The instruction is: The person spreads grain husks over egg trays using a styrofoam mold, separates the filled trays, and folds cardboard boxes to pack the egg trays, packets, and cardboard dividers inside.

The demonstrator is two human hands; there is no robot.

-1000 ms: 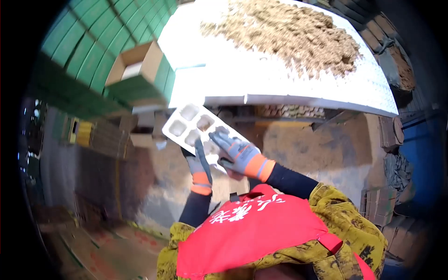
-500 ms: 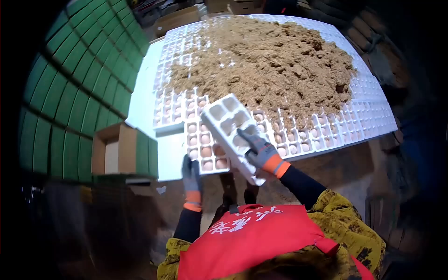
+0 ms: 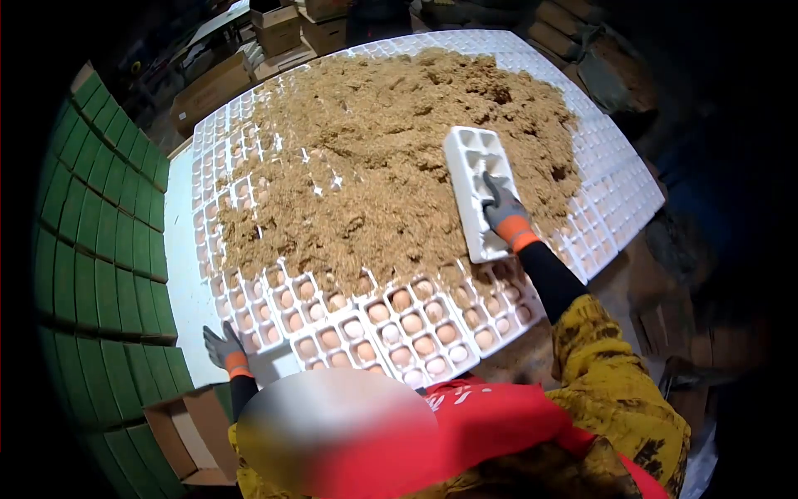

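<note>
My right hand (image 3: pixel 505 212), in a grey glove with an orange cuff, grips a white foam egg tray (image 3: pixel 463 195) by its middle. Its visible pockets hold no eggs. The tray is over the right part of a heap of brown, husk-like loose material (image 3: pixel 366 166). My left hand (image 3: pixel 223 348), gloved the same way, has its fingers spread at the table's left front, beside the corner of a foam tray of eggs (image 3: pixel 268 337). Nothing is in it. More foam trays with pinkish-brown eggs (image 3: pixel 424 345) line the front edge; the heap hides many pockets behind them.
Stacked green boxes (image 3: pixel 100 266) rise along the left side. An open brown carton (image 3: pixel 195 437) stands at the lower left. Other cartons (image 3: pixel 212 91) lie beyond the table's far left corner. Trays (image 3: pixel 619 187) cover the right end of the table.
My right hand has carried the foam tray from the front egg trays up and right over the heap. My left hand has moved left, away from the eggs. The view has shifted.
</note>
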